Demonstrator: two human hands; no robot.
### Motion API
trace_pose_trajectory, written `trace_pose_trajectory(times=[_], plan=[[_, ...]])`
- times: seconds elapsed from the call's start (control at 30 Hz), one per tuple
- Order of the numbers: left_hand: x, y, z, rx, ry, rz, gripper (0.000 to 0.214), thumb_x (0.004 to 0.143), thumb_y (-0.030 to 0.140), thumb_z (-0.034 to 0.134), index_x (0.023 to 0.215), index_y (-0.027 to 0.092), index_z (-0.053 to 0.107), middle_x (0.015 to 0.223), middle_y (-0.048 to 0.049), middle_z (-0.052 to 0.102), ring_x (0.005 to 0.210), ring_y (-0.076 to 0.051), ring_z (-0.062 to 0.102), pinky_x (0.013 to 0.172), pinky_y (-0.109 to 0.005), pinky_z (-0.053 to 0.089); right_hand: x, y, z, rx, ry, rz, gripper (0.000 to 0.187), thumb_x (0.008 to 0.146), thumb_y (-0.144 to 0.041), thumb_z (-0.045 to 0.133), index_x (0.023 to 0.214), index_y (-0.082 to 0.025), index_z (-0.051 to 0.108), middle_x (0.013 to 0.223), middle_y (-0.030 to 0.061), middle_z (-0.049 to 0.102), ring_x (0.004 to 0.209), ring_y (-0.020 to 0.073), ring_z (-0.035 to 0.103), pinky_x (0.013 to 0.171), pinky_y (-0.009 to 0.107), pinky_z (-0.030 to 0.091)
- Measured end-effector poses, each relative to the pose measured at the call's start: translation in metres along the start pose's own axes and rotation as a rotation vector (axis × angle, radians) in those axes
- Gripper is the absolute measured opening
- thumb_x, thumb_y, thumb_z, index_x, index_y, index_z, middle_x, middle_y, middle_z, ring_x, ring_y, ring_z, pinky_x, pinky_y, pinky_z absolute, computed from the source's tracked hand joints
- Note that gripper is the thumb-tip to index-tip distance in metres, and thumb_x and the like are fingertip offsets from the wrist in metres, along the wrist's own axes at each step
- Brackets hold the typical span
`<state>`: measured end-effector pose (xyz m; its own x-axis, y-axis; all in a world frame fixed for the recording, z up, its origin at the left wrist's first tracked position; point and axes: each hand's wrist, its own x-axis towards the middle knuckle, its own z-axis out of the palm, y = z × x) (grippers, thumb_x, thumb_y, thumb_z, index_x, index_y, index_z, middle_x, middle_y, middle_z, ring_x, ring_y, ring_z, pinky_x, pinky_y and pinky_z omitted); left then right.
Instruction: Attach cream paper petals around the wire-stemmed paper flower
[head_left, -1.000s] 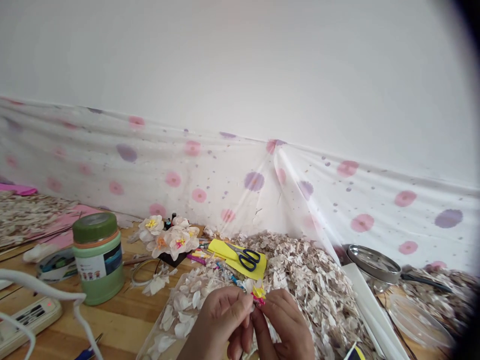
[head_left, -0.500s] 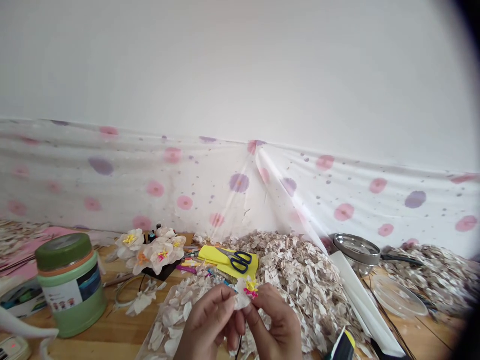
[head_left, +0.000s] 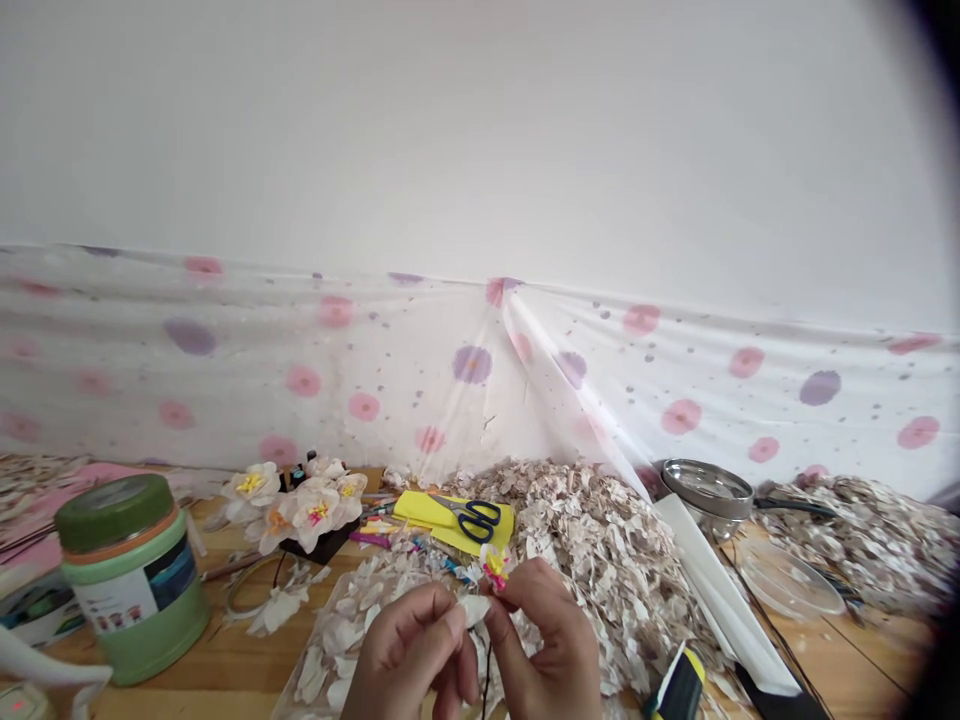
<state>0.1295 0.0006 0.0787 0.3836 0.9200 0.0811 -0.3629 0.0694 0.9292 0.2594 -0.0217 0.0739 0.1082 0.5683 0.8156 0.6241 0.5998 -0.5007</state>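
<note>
White wall up top, a pink and purple dotted cloth (head_left: 375, 370) tacked along it, and below that a wooden table (head_left: 225, 660) buried in craft mess, all from the one head view. Down at the bottom edge, the left hand (head_left: 409, 650) pinches a white petal (head_left: 474, 608) between thumb and forefinger. The right hand (head_left: 544, 640) is closed on a little yellow and pink flower centre (head_left: 494, 566), held up just above the table in front of the scissors (head_left: 472, 517). The petal touches the base of that centre, and a thin dark wire (head_left: 487, 672) hangs down between the hands. I'd say the trick here is keeping the centre steady and wrapping the petal snug around its base, not squashing the yellow tips. More loose petals sit in a clear tray (head_left: 352, 620) right under the hands, with a big heap of scraps (head_left: 600, 540) to the right. Finished paper flowers (head_left: 300, 495) and a green jar (head_left: 131, 575) sit off to the left
</note>
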Motion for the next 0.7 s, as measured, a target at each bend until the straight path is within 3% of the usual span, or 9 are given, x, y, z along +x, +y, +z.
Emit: trace_pose_trajectory(times=[0.17,0.5,0.6,0.7], plan=[[0.001,0.000,0.001,-0.028,0.032,-0.009,0.042,0.068,0.050,0.068,0.052,0.017,0.049,0.039,0.0016,0.056,0.028,-0.003,0.036,0.034,-0.019,0.019,-0.001,-0.001,0.003,-0.024,-0.074,-0.012,0.014,0.083,-0.017,0.056,0.072,-0.018,0.063,0.065,0.0030,0.064,0.063,0.0155,0.057,0.058,0.025,0.044],[0.002,0.003,-0.004,-0.065,0.090,0.038,0.036,0.072,0.042,0.064,0.050,0.017,0.051,0.040,0.0019,0.054,0.033,-0.005,0.036,0.038,-0.020,0.022,-0.004,0.000,0.005,-0.037,-0.076,-0.032,0.010,0.082,-0.015,0.057,0.077,-0.018,0.064,0.064,0.0030,0.062,0.063,0.0163,0.055,0.058,0.026,0.041],[0.003,0.006,-0.006,-0.085,0.097,0.091,0.032,0.073,0.036,0.063,0.049,0.017,0.053,0.046,0.0016,0.055,0.041,-0.008,0.042,0.044,-0.022,0.030,-0.005,0.002,0.005,0.029,-0.031,0.035,0.011,0.082,-0.016,0.058,0.073,-0.018,0.064,0.064,0.0023,0.060,0.064,0.0159,0.054,0.060,0.025,0.042],[0.006,0.005,-0.009,-0.042,0.142,0.132,0.027,0.073,0.035,0.064,0.053,0.018,0.058,0.052,0.0012,0.057,0.050,-0.012,0.046,0.050,-0.024,0.037,-0.004,0.005,0.003,0.185,-0.003,0.233,0.016,0.084,-0.025,0.059,0.071,-0.019,0.065,0.067,0.0023,0.061,0.068,0.0163,0.056,0.064,0.025,0.043]])
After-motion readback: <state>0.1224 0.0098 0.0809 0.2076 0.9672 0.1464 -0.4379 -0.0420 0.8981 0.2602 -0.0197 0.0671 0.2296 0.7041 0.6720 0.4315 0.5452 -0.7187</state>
